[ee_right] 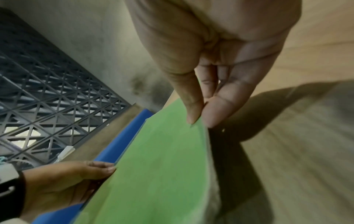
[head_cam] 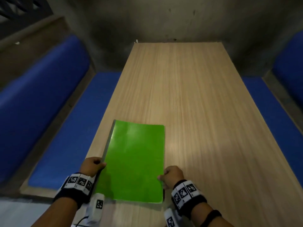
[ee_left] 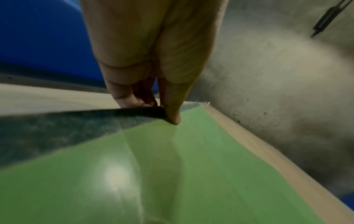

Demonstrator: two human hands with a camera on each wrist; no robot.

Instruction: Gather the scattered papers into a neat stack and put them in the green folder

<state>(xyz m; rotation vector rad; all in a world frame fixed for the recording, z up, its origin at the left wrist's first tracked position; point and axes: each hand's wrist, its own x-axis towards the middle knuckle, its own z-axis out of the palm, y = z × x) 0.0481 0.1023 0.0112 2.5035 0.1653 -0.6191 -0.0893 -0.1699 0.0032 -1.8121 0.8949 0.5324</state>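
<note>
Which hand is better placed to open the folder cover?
Probably the right hand: it pinches the folder at its free edge. The left hand grips the grey spine side, so it suits holding the folder down.

Both forearms reach forward side by side, each wrist wrapped in a dark band with black-and-white marker squares; the left hand (head_cam: pixel 92 166) has its thumb laid flat on top and its fingers curled underneath, pinching; the right hand (head_cam: pixel 172 175) likewise pinches, thumb (ee_right: pixel 191 106) above, fingers (ee_right: pixel 220 112) curled below
</note>
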